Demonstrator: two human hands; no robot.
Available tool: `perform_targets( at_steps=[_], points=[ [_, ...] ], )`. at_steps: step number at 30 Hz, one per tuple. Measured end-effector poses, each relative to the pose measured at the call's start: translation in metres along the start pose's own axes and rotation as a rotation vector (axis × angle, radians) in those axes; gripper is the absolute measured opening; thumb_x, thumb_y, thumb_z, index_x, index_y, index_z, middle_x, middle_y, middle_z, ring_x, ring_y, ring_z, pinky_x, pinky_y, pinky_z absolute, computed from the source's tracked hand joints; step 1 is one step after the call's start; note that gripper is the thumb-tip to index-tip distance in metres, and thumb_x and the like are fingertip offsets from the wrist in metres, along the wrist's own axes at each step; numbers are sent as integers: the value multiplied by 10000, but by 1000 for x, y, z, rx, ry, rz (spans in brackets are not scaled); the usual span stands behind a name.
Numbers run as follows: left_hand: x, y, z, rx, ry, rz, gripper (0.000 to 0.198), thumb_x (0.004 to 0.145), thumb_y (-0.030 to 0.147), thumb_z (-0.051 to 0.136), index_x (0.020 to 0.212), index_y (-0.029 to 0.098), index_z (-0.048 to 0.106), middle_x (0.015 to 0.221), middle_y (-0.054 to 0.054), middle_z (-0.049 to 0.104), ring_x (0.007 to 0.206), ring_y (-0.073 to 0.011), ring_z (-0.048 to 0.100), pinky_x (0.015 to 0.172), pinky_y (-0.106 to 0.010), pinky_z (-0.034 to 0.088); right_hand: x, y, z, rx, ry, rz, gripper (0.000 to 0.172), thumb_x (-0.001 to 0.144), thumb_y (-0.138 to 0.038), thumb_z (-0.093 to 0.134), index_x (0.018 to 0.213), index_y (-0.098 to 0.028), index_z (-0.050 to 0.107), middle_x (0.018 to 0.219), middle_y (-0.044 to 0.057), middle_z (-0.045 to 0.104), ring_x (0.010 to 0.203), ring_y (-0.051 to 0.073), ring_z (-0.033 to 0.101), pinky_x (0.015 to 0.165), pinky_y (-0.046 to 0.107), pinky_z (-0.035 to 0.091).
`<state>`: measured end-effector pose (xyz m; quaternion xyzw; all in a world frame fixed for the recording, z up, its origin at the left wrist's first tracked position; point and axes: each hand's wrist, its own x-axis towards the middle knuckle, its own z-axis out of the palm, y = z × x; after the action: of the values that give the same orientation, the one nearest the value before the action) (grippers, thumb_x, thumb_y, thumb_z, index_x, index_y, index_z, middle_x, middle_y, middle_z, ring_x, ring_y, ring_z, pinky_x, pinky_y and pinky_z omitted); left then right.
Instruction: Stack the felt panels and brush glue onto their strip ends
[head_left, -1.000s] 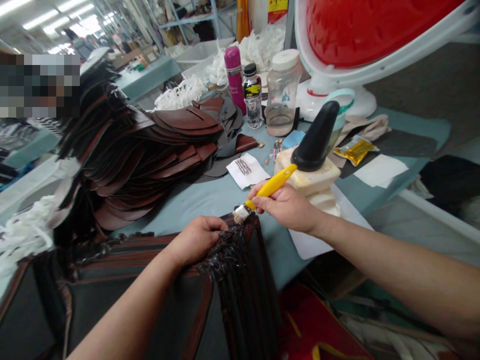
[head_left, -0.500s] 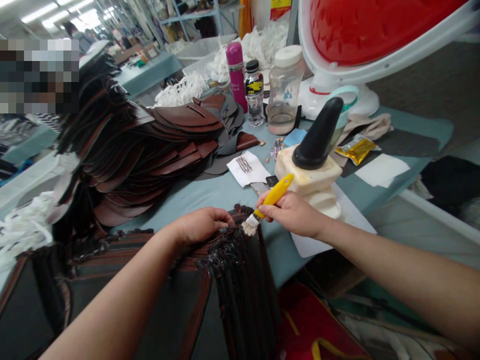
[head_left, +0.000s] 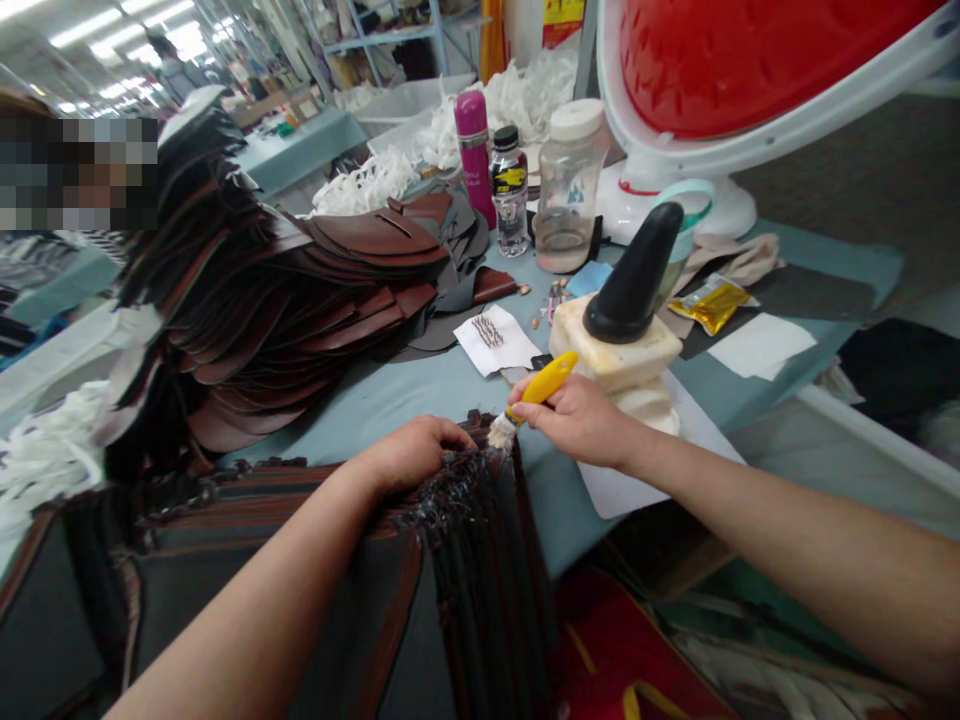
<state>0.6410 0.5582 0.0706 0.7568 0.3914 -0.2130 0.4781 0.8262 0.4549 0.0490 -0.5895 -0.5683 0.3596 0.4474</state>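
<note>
My right hand [head_left: 574, 415] is wrapped round the yellow handle of a brush [head_left: 549, 378]. Its pale bristles point down and left and touch the upper edges of a row of dark leather pieces [head_left: 480, 560]. Those pieces stand packed side by side, with reddish-brown edges and shiny black strands along the top. My left hand [head_left: 416, 450] rests on the same edges just left of the bristles, its fingers bent down onto them. Whether its fingertips pinch a piece is hidden.
Behind on the left rises a tall pile of brown leather pieces [head_left: 300, 290]. A purple flask [head_left: 474, 160], a small bottle [head_left: 510, 195] and a large jar [head_left: 570, 190] stand at the back. A black cone [head_left: 637, 270] sits on a pale block [head_left: 622, 345], near a red-and-white device [head_left: 750, 70].
The bristles have come down slightly onto the leather edges as my right hand shifted a little left. My left hand has moved slightly right along the edges.
</note>
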Motion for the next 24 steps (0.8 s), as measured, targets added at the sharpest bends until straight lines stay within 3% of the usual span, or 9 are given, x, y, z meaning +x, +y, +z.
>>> perform_targets(
  at_steps=[4,9,16,21,24],
  points=[
    [-2,2,2,0,23,-35,290,609,230,566,872,192,682,812,-11,683,777,-189,590,727,-270,426,-3,-13,-6,85,77,-40,132,782,-242,508,710,-167,589,623,-6,553,598,135,518,595,266,412],
    [-1,1,5,-26,84,-107,250,630,297,560,801,164,684,706,-21,661,662,-170,561,620,-253,419,-6,-6,0,76,-38,27,107,747,-218,515,705,-168,600,643,3,578,610,142,531,594,273,420],
    [0,2,5,-17,132,-66,126,596,215,538,660,166,634,585,24,567,576,-126,476,590,-232,384,0,3,-14,257,234,169,193,765,-332,553,782,-145,595,576,1,550,538,135,519,515,266,437],
    [-3,2,4,-30,66,6,89,628,215,512,640,167,587,573,37,523,582,-119,452,586,-230,370,-9,4,-14,357,240,176,244,766,-377,593,802,-136,593,591,3,560,541,127,526,527,262,452],
    [-7,0,3,-115,-17,50,170,642,229,550,775,171,639,706,15,610,678,-142,520,657,-242,408,-10,12,-11,460,261,187,262,762,-395,614,795,-136,589,587,-4,553,526,119,520,516,256,450]
  ],
)
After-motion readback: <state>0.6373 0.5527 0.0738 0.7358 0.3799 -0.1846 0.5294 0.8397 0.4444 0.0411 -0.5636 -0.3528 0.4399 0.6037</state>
